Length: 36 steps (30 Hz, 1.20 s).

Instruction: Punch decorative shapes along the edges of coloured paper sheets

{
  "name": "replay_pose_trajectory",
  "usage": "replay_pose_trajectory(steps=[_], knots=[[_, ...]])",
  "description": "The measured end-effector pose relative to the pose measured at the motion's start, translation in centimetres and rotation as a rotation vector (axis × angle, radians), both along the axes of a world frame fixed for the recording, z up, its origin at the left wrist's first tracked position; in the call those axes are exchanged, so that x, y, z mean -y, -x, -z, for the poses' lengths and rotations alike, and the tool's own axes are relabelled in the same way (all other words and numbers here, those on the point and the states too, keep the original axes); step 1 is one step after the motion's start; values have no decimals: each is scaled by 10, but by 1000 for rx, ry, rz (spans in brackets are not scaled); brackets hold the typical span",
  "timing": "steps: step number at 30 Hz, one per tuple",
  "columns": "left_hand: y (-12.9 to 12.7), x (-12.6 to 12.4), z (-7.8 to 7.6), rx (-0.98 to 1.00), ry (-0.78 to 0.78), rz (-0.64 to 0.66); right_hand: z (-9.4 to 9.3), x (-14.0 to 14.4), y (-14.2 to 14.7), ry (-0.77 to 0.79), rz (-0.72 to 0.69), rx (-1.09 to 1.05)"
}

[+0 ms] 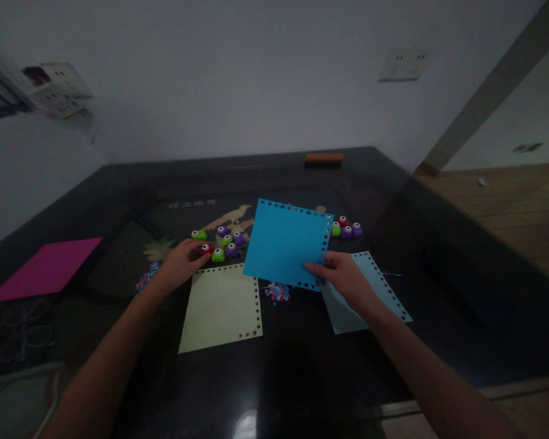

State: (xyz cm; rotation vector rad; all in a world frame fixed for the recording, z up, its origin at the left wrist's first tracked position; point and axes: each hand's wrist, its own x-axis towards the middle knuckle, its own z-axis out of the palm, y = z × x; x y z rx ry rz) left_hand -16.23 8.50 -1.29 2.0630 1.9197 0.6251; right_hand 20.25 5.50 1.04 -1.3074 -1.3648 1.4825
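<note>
My right hand (343, 277) pinches the lower right corner of a bright blue paper sheet (283, 241) with punched holes along its edges, holding it tilted above the dark table (302, 366). My left hand (180, 259) rests on a small red paper punch (205, 248) at the edge of a cluster of green and purple punches (226, 241). A pale yellow sheet (222, 308) with punched edges lies flat below the left hand. A light blue punched sheet (375, 292) lies under my right hand.
Three more small punches (346, 228) sit behind the blue sheet. Confetti bits (277, 291) lie between the sheets. A magenta sheet (46, 268) lies at the left. An orange block (324, 158) rests at the far edge. Wooden floor shows at the right.
</note>
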Motion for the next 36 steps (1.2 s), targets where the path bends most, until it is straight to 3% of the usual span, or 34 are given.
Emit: replay_pose_trajectory(steps=[14, 25, 33, 36], knots=[[4, -1, 3, -47, -2, -7, 10, 1, 7, -1, -31, 57], [4, -1, 2, -12, -36, 2, 8, -1, 1, 4, 22, 19], [15, -4, 8, 28, -198, -217, 7, -1, 2, -10, 50, -12], [19, -7, 15, 22, -265, -233, 8, -2, 1, -28, 57, 16]])
